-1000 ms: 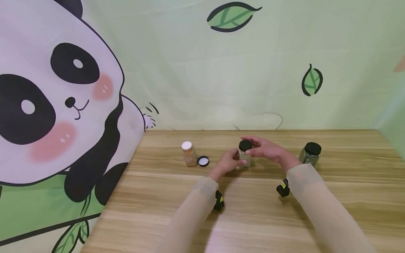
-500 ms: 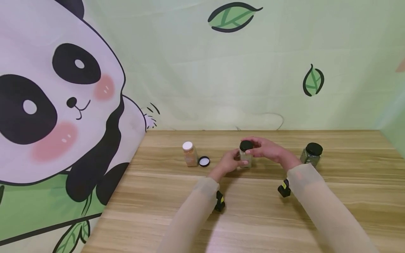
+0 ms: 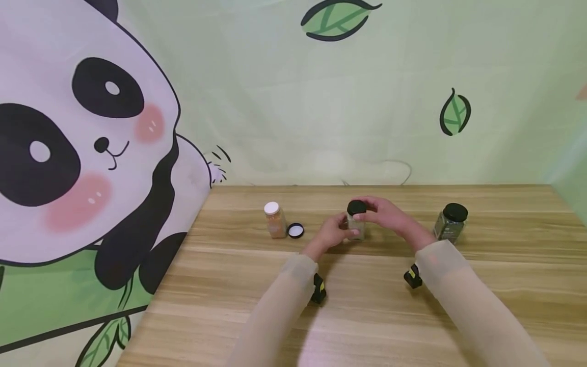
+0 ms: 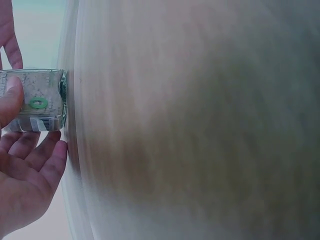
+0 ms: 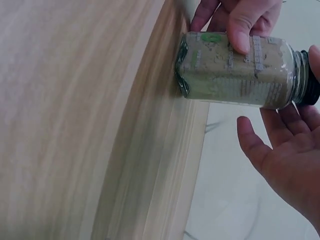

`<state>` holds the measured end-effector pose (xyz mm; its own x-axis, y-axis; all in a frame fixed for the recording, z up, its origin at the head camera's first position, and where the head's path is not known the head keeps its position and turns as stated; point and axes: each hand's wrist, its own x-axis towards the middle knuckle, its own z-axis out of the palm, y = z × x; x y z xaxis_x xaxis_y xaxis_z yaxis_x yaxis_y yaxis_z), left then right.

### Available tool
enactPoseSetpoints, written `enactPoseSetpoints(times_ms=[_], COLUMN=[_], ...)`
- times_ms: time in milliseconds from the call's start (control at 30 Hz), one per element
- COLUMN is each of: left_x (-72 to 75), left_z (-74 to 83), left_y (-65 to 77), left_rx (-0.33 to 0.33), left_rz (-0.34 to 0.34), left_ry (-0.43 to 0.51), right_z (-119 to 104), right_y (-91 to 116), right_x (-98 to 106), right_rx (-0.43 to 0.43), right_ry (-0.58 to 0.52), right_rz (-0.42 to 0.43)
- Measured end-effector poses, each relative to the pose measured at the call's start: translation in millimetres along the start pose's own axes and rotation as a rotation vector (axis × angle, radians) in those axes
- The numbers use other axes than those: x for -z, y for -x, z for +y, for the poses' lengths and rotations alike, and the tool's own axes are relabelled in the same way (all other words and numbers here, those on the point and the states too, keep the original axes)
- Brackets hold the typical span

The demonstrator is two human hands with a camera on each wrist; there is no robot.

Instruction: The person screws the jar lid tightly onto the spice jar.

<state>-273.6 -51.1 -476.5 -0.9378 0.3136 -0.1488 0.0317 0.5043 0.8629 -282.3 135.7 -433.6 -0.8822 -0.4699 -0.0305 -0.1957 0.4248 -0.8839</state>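
Note:
A small clear glass jar of pale greenish-grey powder point(image 5: 230, 75) stands upright on the wooden table, capped by a black lid point(image 3: 356, 207). My left hand point(image 3: 331, 233) holds its body from the left, the thumb laid across the front. From the right, my right hand point(image 3: 387, 215) grips around the lid, its thumb at the front and fingers behind. In the right wrist view, several right fingertips meet the jar near its neck, while one finger stays apart from the glass. The left wrist view shows only the jar's lower part point(image 4: 42, 95); its lid is out of frame.
Left on the table point(image 3: 257, 275) stands a jar with orange-pink contents and a white top point(image 3: 275, 221). Beside it lies a loose black-rimmed lid point(image 3: 295, 230), pale inside up. A black-lidded jar point(image 3: 451, 223) stands right, behind my right forearm. A panda-print backdrop point(image 3: 275, 102) hangs behind.
My right thumb has shifted slightly left across the front of the black lid. The left hand and the jar keep their place. The head view has tilted slightly downward.

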Motion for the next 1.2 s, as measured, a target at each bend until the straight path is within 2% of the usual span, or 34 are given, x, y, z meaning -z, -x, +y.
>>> enactPoseSetpoints(times_ms=[367,1200], left_x=[1.1,2.1], left_z=[0.2,2.8], left_y=[-1.8,3.3], left_rx=[-0.007,0.013], left_rz=[-0.003,-0.003], left_ry=[-0.016,-0.014], right_z=[-5,-4], right_y=[2,8], right_x=[-7,-30], right_rx=[-0.017,-0.095], right_ry=[0.064,-0.004], right_rz=[0.109,0.252])
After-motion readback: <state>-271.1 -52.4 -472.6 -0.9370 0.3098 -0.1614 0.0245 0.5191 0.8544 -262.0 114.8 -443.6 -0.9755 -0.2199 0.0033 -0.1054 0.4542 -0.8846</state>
